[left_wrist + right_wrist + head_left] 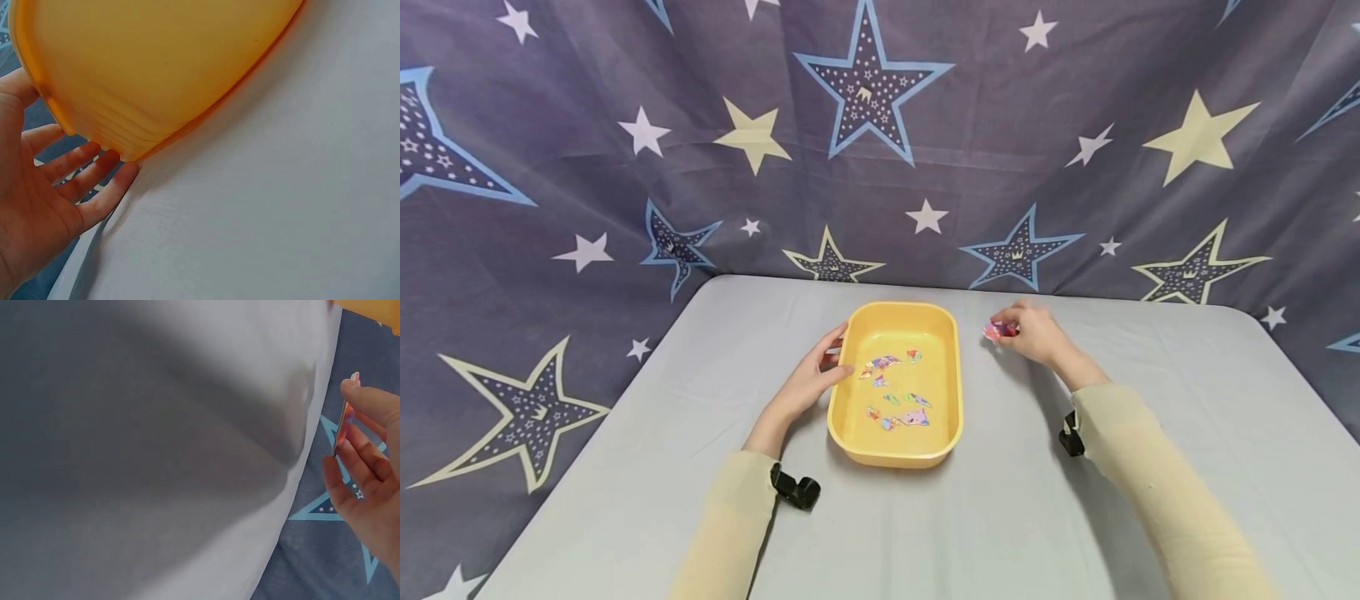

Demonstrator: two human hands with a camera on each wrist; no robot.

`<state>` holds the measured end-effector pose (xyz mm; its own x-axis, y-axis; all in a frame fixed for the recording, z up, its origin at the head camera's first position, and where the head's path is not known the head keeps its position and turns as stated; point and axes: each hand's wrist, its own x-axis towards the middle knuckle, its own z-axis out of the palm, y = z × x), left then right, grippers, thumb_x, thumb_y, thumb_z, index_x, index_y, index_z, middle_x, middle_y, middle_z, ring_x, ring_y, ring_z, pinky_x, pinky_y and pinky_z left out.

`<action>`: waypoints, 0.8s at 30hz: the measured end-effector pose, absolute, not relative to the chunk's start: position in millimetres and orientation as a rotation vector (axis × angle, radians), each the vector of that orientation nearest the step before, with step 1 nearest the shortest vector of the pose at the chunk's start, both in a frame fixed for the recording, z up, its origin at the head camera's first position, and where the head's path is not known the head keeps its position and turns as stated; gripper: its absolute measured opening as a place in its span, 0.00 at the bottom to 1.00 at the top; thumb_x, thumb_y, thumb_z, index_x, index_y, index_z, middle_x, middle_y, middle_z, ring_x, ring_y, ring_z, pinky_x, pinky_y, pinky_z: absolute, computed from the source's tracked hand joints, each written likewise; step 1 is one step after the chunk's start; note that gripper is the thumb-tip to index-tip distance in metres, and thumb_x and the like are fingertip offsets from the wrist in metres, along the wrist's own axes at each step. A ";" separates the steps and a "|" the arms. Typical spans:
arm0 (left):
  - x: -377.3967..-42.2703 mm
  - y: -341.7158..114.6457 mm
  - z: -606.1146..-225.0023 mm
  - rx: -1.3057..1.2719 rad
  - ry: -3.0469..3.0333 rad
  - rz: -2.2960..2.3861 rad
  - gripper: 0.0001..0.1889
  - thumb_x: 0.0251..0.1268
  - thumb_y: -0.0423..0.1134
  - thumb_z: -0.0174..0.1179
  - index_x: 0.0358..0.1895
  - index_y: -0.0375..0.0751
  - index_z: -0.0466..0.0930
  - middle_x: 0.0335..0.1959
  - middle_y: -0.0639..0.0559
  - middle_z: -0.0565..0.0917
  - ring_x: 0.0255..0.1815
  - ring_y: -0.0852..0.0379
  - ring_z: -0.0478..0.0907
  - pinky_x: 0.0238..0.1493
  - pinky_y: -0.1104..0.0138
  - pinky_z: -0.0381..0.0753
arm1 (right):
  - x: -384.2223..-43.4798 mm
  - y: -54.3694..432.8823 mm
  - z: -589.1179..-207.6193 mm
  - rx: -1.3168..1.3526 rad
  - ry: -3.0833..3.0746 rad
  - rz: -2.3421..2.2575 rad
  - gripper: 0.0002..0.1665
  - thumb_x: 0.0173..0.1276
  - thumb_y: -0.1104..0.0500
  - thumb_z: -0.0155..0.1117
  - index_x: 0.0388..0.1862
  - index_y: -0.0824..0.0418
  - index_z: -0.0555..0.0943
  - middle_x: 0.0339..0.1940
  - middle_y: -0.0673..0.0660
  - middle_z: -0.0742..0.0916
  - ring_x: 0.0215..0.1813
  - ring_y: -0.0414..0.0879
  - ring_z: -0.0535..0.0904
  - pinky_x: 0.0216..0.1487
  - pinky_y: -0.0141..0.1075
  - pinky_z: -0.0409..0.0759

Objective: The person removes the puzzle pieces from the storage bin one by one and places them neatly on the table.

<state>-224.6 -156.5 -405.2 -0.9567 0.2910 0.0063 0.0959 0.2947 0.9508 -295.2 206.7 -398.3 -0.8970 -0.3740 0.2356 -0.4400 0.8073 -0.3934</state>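
A yellow plastic tray (895, 454) with raised walls stands on the table. My left hand (805, 379) is at its left side, thumb over the rim and fingers against the outer wall; the left wrist view shows those fingers (103, 200) along the tray's side (144, 75). Several small colourful flat cut-out pieces (913, 417) lie scattered on the tray floor. To the right of the tray, my right hand (1033, 333) pinches a thin pink and purple piece (995, 331) between thumb and fingers. Seen edge-on in the right wrist view, this piece (342, 428) is thin and flat.
A pale grey cloth covers the table (1000, 517). Behind it hangs a dark curtain (955, 125) with stars, close to the table's far edge. Each wrist carries a black camera mount (797, 490).
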 end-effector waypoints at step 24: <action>-217.7 -154.5 -394.8 0.332 2.383 1.733 0.36 0.60 0.34 0.55 0.71 0.49 0.50 0.66 0.37 0.60 0.60 0.39 0.65 0.61 0.49 0.63 | -299.4 206.7 -414.2 0.565 -2.991 0.814 0.22 0.50 0.59 0.70 0.45 0.65 0.81 0.31 0.58 0.77 0.35 0.48 0.71 0.36 0.35 0.67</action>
